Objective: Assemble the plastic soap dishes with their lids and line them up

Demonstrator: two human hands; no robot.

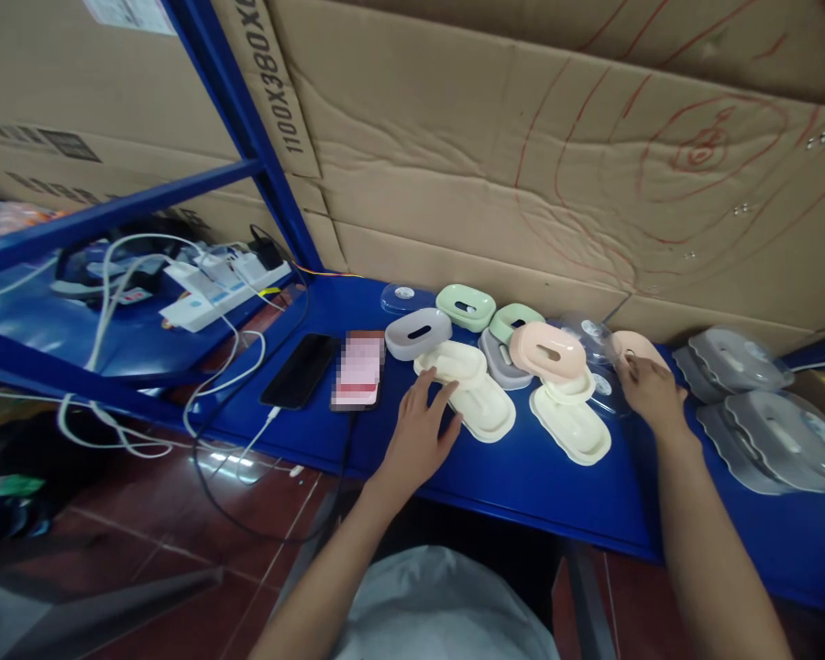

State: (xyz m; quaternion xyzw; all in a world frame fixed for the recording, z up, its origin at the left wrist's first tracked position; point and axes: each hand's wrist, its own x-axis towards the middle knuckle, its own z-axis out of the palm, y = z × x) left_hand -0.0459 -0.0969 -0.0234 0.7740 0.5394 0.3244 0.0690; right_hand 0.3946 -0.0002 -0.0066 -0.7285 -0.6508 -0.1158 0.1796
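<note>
Cream oval tray under the left hand, pink slotted shell at the right

Left: a white power strip (228, 299) is lying on the shelf, and its cable is reaching a black phone (301, 371) on the blue table (509, 472). A lit phone (358, 367) is lying just beside it, probably set aside to leave room for the parts.

Centre-left: a clear lid (407, 299) and a lavender-grey shell (419, 344) are bordering the group. The left hand (418, 426) is spreading its fingers over the near edge of the cream oval tray (454, 362), seemingly to steady it. That tray is lapping a second cream tray (485, 412).

Centre: two green slotted shells (471, 316) are sitting at the back. A larger pink shell (533, 348) is leaning over a grey shell (501, 362), with a third cream tray (574, 431) lying in front. Like parts are mixing loosely, likely for easy reach.

Right: the right hand (653, 394) is bringing its fingers narrowly together at the pink slotted shell (636, 341), beside clear lids (584, 339); cannot tell whether it is gripping. Grey translucent pieces (787, 440) are lying in stacks beyond, perhaps to save space.
</note>
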